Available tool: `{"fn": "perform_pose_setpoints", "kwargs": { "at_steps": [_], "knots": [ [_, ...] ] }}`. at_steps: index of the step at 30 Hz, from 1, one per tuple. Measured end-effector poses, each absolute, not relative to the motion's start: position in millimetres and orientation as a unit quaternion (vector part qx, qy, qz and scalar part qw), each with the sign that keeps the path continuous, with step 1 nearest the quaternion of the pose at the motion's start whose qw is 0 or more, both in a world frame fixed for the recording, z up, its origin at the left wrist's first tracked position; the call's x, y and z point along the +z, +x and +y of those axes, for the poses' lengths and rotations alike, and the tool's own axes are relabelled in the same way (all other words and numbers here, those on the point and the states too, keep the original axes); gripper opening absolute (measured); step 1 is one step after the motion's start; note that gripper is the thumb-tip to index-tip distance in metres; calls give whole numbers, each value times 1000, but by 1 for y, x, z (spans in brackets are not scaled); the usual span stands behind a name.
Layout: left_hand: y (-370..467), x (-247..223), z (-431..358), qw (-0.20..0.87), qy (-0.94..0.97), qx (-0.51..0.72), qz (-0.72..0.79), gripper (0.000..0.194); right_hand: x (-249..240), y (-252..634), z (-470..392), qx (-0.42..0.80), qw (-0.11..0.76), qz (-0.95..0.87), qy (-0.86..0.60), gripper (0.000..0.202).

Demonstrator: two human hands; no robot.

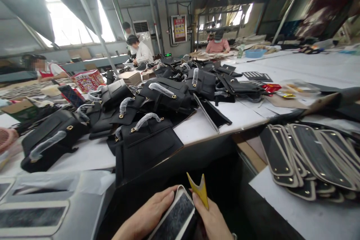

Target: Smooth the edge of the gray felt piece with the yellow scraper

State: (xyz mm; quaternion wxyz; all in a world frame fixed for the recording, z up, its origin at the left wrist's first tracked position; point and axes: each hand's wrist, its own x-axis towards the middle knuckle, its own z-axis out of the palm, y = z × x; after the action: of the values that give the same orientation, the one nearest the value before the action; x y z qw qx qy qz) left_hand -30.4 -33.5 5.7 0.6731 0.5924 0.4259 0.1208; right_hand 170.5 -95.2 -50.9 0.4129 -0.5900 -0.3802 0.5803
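From my remote seat I see a long white bench (pixel 303 67). Black bags (pixel 149 146) heaped across it at differing angles. Lower right: loose pile of pale-edged dark panels (pixel 315 153). In front of the bench's near edge, left hand (pixel 156 206) grips a similar held panel (pixel 176 213); right hand (pixel 212 213), at its other side, clasps a yellow notched tool (pixel 200 193).

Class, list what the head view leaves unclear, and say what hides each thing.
Head view:
Held panel: near end cut off by the bottom edge.
Yellow forked piece: lower end hidden by the right grip.
Wall poster: lettering too small, blurred.
Pink slatted object: cut off by left edge.
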Motion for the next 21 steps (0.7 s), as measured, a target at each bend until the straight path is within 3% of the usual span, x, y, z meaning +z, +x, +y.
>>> {"fn": "perform_pose_setpoints", "kwargs": {
  "at_steps": [3,8,12,17,21],
  "knots": [
    [-29,7,-34,671,600,117,420,49,-62,167,-101,555,407,-407,-601,78],
    [-27,6,-35,648,611,115,439,50,-73,160,-104,462,438,-454,-623,59],
    [-29,-1,-35,617,637,110,449,48,-67,158,-100,458,414,-494,-613,54],
    [-26,3,-37,593,658,120,449,48,-57,158,-98,449,442,-470,-618,60],
    [-23,11,-41,594,662,126,440,46,-56,162,-95,524,443,-439,-581,71]
  ]
}}
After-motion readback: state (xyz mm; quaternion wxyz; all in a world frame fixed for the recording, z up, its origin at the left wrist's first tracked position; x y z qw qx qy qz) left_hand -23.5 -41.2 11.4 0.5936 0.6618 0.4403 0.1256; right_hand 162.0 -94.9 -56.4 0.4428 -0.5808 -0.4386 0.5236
